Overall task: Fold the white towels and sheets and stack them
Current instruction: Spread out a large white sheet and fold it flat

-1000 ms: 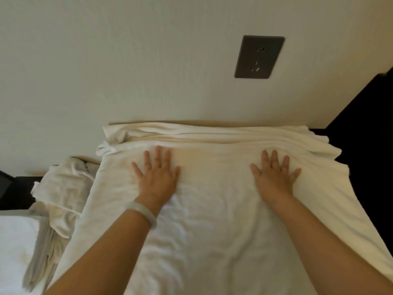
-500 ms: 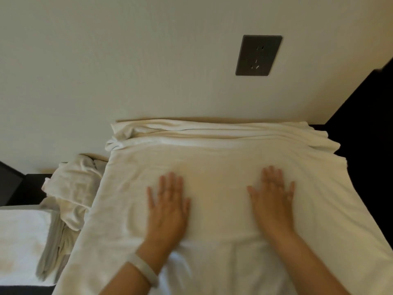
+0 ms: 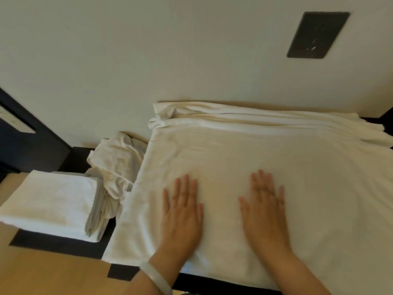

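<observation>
A large white towel (image 3: 265, 150) lies spread flat over a dark surface against the wall, with bunched folds along its far edge. My left hand (image 3: 182, 211) presses flat on it, fingers straight, a pale bracelet on the wrist. My right hand (image 3: 265, 209) lies flat beside it, palm down on the same towel. To the left sits a stack of folded white towels (image 3: 51, 201). Between the stack and the spread towel lies a crumpled white cloth (image 3: 117, 162).
A cream wall rises behind the towels, with a dark socket plate (image 3: 316, 35) at the upper right. A dark panel (image 3: 25, 141) stands at the far left. The dark table edge (image 3: 212, 282) runs under the towel, with tan floor (image 3: 53, 277) below.
Both hands have slid toward me across the spread towel, from near its far folds to its near half. The view has swung left, so the folded stack now shows.
</observation>
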Action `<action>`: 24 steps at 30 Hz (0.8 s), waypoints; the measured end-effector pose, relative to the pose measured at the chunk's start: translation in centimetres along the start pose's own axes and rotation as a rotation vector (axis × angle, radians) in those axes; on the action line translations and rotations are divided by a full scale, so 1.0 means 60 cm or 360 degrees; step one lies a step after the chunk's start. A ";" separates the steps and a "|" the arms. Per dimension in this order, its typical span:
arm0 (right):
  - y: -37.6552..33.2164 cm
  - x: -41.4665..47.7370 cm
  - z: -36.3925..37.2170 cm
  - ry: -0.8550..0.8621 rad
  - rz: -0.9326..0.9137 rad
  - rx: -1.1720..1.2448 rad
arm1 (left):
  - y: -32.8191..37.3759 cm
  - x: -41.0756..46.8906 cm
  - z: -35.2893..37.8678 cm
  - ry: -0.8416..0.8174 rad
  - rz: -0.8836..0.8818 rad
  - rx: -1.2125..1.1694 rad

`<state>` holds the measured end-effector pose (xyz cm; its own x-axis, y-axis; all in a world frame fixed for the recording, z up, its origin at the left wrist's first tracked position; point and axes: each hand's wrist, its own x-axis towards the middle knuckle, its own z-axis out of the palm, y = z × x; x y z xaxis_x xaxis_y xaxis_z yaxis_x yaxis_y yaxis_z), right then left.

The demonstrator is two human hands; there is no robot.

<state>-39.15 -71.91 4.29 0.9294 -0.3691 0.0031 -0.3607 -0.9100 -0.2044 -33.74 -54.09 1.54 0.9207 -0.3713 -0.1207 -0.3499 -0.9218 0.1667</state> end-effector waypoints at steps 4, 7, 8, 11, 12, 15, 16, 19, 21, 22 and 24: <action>-0.081 -0.056 0.032 -0.0191 -0.0376 -0.0033 | -0.009 -0.033 0.001 0.0029 0.0143 -0.0037; -0.069 -0.057 0.043 -0.0149 -0.0392 -0.0054 | -0.083 -0.051 -0.001 0.0088 -0.0008 -0.0036; -0.069 -0.056 0.042 -0.0167 -0.0396 -0.0073 | -0.107 -0.057 -0.003 0.0094 -0.0081 -0.0026; -0.070 -0.056 0.054 -0.0274 -0.0380 -0.0152 | -0.157 -0.073 -0.016 0.0056 -0.0294 -0.0210; -0.073 -0.056 0.053 -0.0308 -0.0341 -0.0171 | -0.167 -0.076 -0.020 0.0034 -0.0370 -0.0385; -0.112 -0.051 0.053 -0.0269 -0.0323 -0.0149 | -0.195 -0.064 -0.037 -0.0071 -0.0751 -0.1149; -0.132 -0.052 0.054 -0.0265 -0.0407 -0.0086 | -0.205 -0.058 -0.041 -0.0108 -0.0876 -0.1341; -0.180 -0.054 0.070 -0.0335 -0.0699 -0.0080 | -0.241 -0.050 -0.055 -0.0240 -0.1091 -0.1707; -0.186 -0.055 0.080 -0.0336 -0.0763 -0.0187 | -0.266 -0.052 -0.057 -0.0416 -0.1039 -0.2083; -0.184 -0.055 0.085 -0.0320 -0.0756 -0.0204 | -0.276 -0.056 -0.058 -0.0504 -0.0989 -0.2224; -0.178 -0.056 0.087 -0.0311 -0.0734 -0.0153 | -0.286 -0.063 -0.051 -0.0583 -0.0933 -0.2378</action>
<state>-38.00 -59.95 1.34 0.9876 0.1090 -0.1134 0.0934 -0.9865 -0.1342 -30.71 -36.52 2.14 0.6959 -0.2372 -0.6778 0.6764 -0.1006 0.7297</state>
